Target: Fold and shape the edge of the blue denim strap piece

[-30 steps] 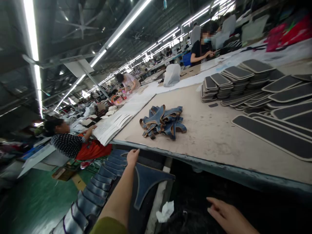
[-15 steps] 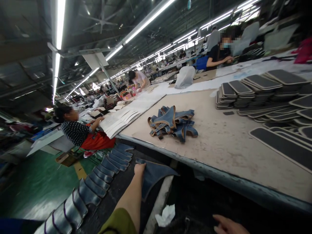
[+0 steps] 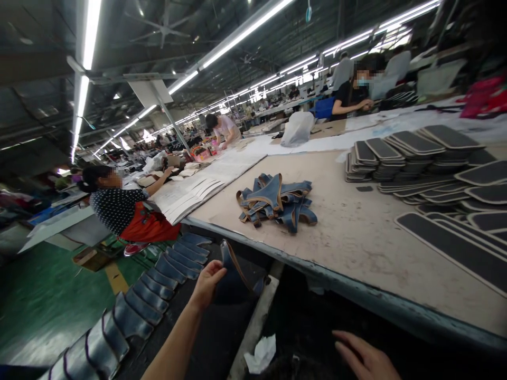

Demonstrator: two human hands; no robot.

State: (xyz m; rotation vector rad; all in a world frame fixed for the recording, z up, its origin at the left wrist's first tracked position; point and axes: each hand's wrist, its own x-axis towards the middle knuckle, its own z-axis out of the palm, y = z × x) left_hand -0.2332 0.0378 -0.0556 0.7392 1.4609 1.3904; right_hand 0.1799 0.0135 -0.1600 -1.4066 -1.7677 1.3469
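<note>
My left hand pinches a curved blue leather piece by its upper left edge, lifting and bending it so that a brown edge shows. Left of it, a row of overlapping blue leather pieces lies along the dark bench. On the tan table ahead sits a loose heap of blue leather pieces with brown edges. My right hand is low at the right, holding nothing, its fingers extended over a dark area.
Stacks of dark pale-edged panels cover the table's right side. A crumpled white paper lies near a pale bar. A co-worker in a dotted top sits at the left; other people work farther back.
The leather piece in my left hand has gone from lying flat to being lifted and folded, its brown edge now visible. My right hand has shifted slightly left and up.
</note>
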